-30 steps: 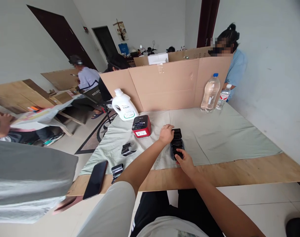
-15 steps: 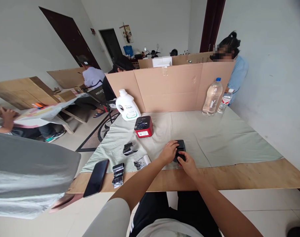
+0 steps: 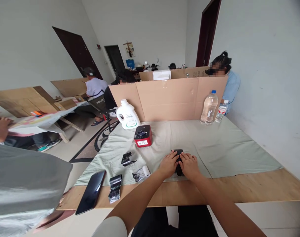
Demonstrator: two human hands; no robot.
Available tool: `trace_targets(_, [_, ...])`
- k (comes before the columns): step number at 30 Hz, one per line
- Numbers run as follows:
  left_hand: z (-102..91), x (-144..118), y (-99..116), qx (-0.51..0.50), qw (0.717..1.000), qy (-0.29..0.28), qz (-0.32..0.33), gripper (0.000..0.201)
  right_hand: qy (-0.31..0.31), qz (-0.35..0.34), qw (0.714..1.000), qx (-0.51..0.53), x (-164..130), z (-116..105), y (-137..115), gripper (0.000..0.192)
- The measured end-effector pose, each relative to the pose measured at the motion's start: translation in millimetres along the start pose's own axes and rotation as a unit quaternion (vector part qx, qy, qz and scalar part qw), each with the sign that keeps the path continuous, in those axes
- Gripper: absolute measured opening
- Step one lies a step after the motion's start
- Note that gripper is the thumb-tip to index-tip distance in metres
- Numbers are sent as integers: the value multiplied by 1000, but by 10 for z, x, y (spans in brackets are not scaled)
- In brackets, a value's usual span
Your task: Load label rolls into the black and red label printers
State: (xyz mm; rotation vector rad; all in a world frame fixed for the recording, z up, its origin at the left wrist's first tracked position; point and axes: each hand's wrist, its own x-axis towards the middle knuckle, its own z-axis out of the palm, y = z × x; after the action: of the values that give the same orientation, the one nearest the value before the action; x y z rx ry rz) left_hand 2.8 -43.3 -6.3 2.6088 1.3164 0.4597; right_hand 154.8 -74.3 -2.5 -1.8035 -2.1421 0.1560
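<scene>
A small black device [image 3: 178,153] lies on the pale green cloth [image 3: 224,144] near the table's front edge. My left hand [image 3: 167,163] presses on its left side and my right hand [image 3: 189,165] on its right side, so both hands cover most of it. A red and black label printer [image 3: 142,135] stands behind my left hand. A small white paper roll [image 3: 146,171] and crumpled black wrappers [image 3: 138,175] lie left of my left hand.
A phone [image 3: 91,192] and a black wrapper [image 3: 114,188] lie at the front left of the wooden table [image 3: 251,187]. A white detergent bottle [image 3: 127,115], two water bottles [image 3: 209,107] and a cardboard divider [image 3: 169,98] stand at the back. Other people sit beyond.
The black device's lid went from open to closed. Both hands came together over the device. The camera tilted, and the paper roll came into view.
</scene>
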Motion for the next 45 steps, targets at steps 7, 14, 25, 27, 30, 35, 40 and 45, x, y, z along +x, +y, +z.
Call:
trace_targets(7, [20, -16, 55, -6, 1000, 3, -11, 41, -2, 11, 1000, 11, -9, -1, -24, 41])
trace_targets(14, [405, -230, 48, -140, 968, 154, -140, 45, 12, 140, 989, 43, 9, 93, -210, 58])
trace_targets(25, [635, -500, 175, -70, 978, 84, -178, 64, -29, 169, 985, 35, 263, 71, -173, 87])
trace_targets(27, [581, -494, 225, -38, 986, 50, -153, 59, 1, 178, 984, 32, 455, -55, 143, 86])
trace_targets(30, [513, -486, 258, -22, 991, 20, -127, 51, 49, 271, 961, 21, 854, -281, 798, 86])
trace_targets(35, [512, -493, 262, -32, 991, 8, -132, 50, 42, 369, 928, -20, 1352, -424, 1719, 91])
trace_targets(40, [479, -507, 255, -96, 986, -2, -140, 50, -4, 395, 917, -45, 1369, -309, 1961, 92])
trace_targets(45, [11, -364, -387, -291, 930, 83, -210, 36, 83, 293, 941, -145, 1460, -281, 1561, 81])
